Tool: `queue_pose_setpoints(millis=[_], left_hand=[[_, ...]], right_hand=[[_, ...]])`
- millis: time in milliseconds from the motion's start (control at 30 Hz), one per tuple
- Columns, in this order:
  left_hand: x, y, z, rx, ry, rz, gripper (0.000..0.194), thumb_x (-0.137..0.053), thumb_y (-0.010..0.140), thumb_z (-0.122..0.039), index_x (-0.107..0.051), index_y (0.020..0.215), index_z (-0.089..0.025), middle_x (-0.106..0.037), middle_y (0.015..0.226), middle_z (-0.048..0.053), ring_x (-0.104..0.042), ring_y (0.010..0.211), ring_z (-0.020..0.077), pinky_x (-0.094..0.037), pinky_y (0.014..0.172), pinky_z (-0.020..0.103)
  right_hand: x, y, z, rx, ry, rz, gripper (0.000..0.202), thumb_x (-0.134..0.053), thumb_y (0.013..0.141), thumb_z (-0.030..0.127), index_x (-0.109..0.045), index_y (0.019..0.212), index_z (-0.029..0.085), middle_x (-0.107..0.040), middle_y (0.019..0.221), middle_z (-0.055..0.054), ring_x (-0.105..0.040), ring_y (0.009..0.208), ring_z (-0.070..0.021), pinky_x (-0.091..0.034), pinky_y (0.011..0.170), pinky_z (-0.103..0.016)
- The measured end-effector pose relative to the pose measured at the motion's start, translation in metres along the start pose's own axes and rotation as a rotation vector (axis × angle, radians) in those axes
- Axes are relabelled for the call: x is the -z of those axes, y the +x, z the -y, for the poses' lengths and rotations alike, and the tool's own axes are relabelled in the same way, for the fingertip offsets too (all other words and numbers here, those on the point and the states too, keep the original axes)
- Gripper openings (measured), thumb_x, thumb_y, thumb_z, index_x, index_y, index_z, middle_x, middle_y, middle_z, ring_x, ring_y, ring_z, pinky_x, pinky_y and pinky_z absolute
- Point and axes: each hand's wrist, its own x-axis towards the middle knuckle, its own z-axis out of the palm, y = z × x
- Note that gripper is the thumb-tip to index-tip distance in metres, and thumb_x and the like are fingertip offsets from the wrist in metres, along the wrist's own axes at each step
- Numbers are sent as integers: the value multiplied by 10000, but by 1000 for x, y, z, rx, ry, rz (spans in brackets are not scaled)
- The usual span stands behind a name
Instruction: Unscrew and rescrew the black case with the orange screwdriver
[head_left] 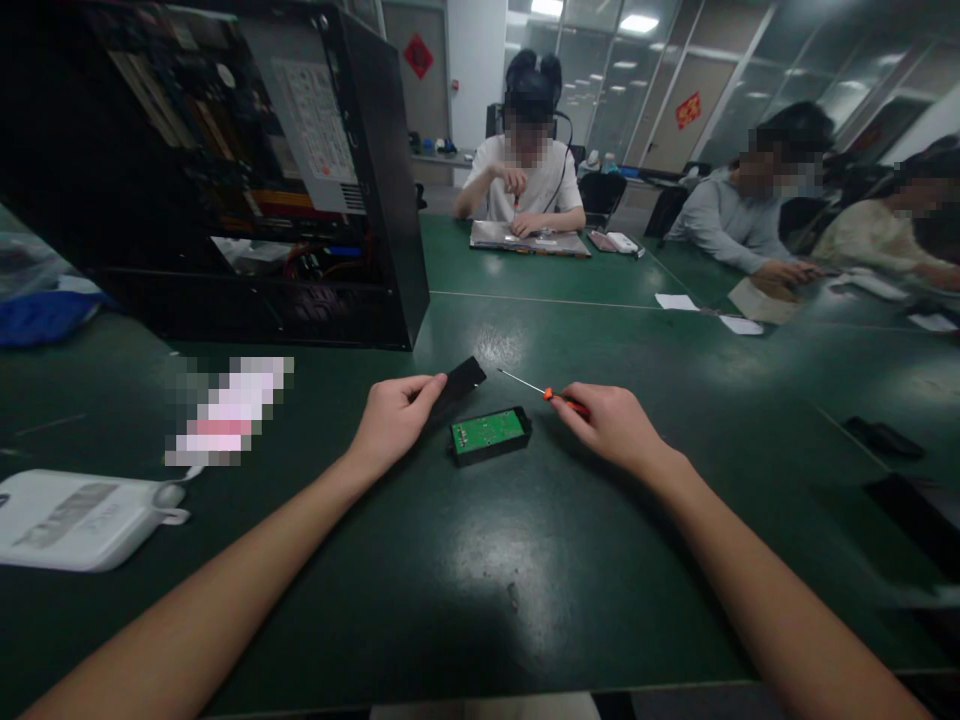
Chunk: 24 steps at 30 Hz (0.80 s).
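My left hand (394, 420) pinches a flat black cover (466, 376) between thumb and fingers, raised a little over the table. In my right hand (611, 420) is a screwdriver (550, 394) with an orange and black handle, its thin shaft pointing left toward the cover without touching it. Between the hands, on the green tabletop (480, 560), lies a small black case (491, 452) with its top side uncovered. A green circuit board (489, 430) shows inside it. Neither hand touches the case.
An open black computer tower (375, 200) stands at the back left. A white device (82, 520) and a blurred-out pink card (232, 410) lie on the left. Dark objects (885, 437) lie at the right. Across the table a person (529, 180) works on a flat panel (487, 236); others sit at the right.
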Motion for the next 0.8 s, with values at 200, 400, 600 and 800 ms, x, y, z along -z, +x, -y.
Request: queue_pose_setpoints(millis=[200,400,600,800], left_hand=[[1,3,10,-58,152,74,361,-564,985,-438,-846,1014,-214,-844,1003,52,-781,894,282,-559,821,355],[2,3,12,-121,314,99,325,-557,989,-386,-815,1075,-208,-813,1109,93,-739,1040,322,-544,938,445],[3,3,12,-133,417,112,277,-617,951,-428,-794,995,-220,-792,1059,87,-717,1014,321,-547,892,438],[3,4,19,-121,462,96,270,-612,930,-413,-797,927,-216,-749,1022,103,-705,959,329,-541,807,422]], right_hand=[[-12,2,7,-31,-23,88,269,-532,1026,388,-709,1019,186,-732,919,-66,-655,793,-179,-392,696,-279],[-9,-1,15,-18,-75,95,329,-498,1047,428,-709,1015,177,-726,951,-98,-663,778,-201,-411,676,-301],[-5,1,32,116,-22,-16,564,-474,1048,581,-585,1394,149,-653,1359,-168,-606,1204,-296,-494,986,-425],[-23,0,62,298,31,13,701,-565,1022,532,-397,1564,119,-524,1537,-181,-470,1405,-304,-403,1158,-481]])
